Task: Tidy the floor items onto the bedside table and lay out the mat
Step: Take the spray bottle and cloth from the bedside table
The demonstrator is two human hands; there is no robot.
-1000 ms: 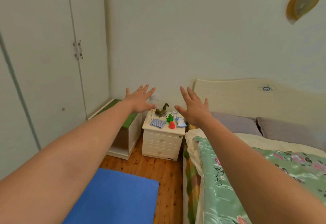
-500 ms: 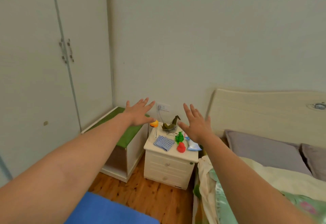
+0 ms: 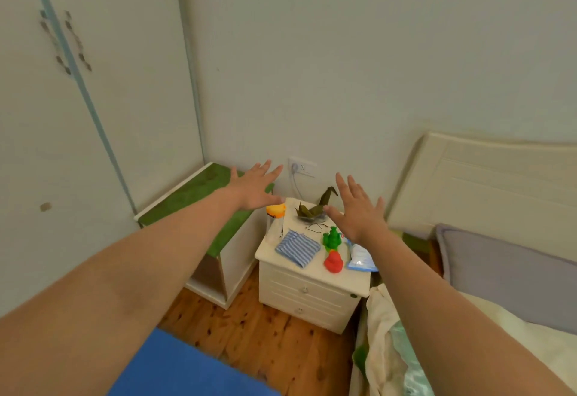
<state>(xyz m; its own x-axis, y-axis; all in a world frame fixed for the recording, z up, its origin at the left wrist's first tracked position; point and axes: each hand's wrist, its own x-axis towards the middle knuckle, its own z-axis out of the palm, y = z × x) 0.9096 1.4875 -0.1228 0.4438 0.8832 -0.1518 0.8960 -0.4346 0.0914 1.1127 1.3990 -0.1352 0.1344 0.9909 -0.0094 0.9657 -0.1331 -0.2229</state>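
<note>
The white bedside table (image 3: 312,289) stands against the wall between a bench and the bed. On its top lie a folded blue striped cloth (image 3: 298,247), a green toy (image 3: 332,238), a red toy (image 3: 334,262), a blue and white packet (image 3: 360,260), an orange toy (image 3: 276,210) and a dark green paper bird (image 3: 315,206). The blue mat (image 3: 184,367) lies flat on the wooden floor at the bottom. My left hand (image 3: 254,188) and my right hand (image 3: 356,211) are stretched out above the table, fingers spread, holding nothing.
A low white bench with a green cushion (image 3: 199,202) sits left of the table, beside the tall wardrobe doors (image 3: 78,108). The bed with a cream headboard (image 3: 487,183), grey pillow (image 3: 499,274) and floral cover (image 3: 402,361) fills the right. A wall socket (image 3: 302,167) has a cable hanging.
The view has come nearer to the bedside table and tilted down. Both hands stay outstretched and empty, still spread in front of me.
</note>
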